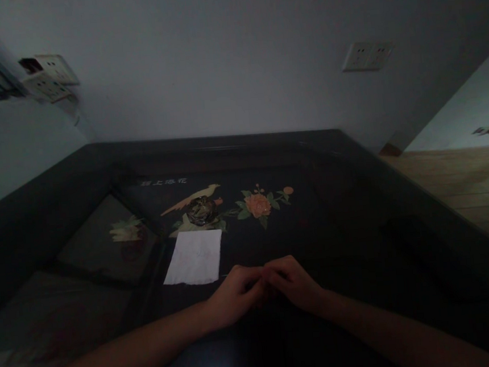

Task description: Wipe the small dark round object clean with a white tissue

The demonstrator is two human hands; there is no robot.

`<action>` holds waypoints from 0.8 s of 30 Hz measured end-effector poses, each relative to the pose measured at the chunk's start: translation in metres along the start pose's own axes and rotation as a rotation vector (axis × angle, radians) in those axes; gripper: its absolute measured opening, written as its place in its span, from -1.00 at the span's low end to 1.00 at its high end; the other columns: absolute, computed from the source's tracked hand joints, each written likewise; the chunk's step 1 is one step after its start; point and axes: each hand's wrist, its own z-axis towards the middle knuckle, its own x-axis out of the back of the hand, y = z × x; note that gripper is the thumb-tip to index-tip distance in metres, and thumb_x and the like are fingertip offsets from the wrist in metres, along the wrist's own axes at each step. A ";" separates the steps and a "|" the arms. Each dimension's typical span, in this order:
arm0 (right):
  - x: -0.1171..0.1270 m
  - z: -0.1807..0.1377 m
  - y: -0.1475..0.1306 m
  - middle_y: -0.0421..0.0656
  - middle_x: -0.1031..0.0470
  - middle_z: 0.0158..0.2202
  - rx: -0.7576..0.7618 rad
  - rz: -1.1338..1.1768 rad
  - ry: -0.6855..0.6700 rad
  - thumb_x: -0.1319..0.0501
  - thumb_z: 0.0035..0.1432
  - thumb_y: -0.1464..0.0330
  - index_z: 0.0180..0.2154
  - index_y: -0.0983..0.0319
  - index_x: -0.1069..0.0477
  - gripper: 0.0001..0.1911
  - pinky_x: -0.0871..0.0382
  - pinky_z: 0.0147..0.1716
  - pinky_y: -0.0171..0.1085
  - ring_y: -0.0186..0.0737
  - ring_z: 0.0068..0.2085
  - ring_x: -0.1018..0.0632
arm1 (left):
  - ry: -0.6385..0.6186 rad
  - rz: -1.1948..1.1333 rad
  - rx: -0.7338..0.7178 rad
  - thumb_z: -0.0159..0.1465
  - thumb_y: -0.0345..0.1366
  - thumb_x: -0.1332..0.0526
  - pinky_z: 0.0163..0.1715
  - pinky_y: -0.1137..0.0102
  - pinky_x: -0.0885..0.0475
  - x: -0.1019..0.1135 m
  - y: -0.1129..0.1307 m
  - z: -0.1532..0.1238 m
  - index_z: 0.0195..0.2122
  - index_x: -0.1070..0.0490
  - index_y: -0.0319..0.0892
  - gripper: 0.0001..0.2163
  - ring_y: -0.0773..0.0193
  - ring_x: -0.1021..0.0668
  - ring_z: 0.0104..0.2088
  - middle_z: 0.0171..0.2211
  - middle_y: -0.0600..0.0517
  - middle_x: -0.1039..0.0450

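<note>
My left hand (pixel 238 295) and my right hand (pixel 297 284) meet over the near part of a dark, glossy surface (pixel 315 211). Both have curled fingers, with thumbs and fingertips pressed together where they touch. Whatever lies between them, if anything, is hidden in the dim light. Just beyond my left hand a white sheet of paper (pixel 195 256), slightly ragged at its near edge, lies flat. Behind the paper sits a small, dark, shiny, rounded lump (pixel 202 210) of a kind I cannot make out.
A bird picture (pixel 194 196) and a pink flower picture (pixel 258 205) decorate the surface. The pale wall behind carries a double socket (pixel 367 56) on the right and more sockets (pixel 53 74) at the left corner. Wooden flooring (pixel 467 181) shows at right.
</note>
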 end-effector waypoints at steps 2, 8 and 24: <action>0.000 0.000 0.000 -0.24 -0.28 -0.65 0.007 0.000 0.004 0.10 0.25 -0.07 -0.62 0.25 -0.25 -0.37 -0.13 -0.57 -0.38 -0.40 -0.58 -0.30 | 0.001 0.000 0.005 0.36 -0.19 0.02 -0.55 0.56 -0.23 0.000 0.000 0.000 -0.42 -0.35 -0.27 -0.68 0.44 -0.35 -0.58 -0.59 0.11 -0.29; 0.000 0.000 -0.003 -0.27 -0.24 -0.65 0.003 -0.034 0.010 0.10 0.25 -0.07 -0.63 0.25 -0.22 -0.37 -0.10 -0.58 -0.38 -0.41 -0.58 -0.27 | 0.007 0.034 0.001 0.34 -0.18 0.00 -0.56 0.56 -0.21 0.001 0.004 0.000 -0.46 -0.34 -0.26 -0.68 0.45 -0.33 -0.58 -0.59 0.11 -0.27; 0.001 0.000 -0.003 -0.26 -0.24 -0.65 0.020 -0.013 0.017 0.09 0.25 -0.06 -0.63 0.24 -0.23 -0.38 -0.11 -0.57 -0.38 -0.40 -0.59 -0.28 | 0.012 0.028 -0.023 0.34 -0.25 0.02 -0.54 0.56 -0.25 0.001 0.002 -0.001 -0.43 -0.34 -0.26 -0.72 0.44 -0.35 -0.59 -0.59 0.11 -0.29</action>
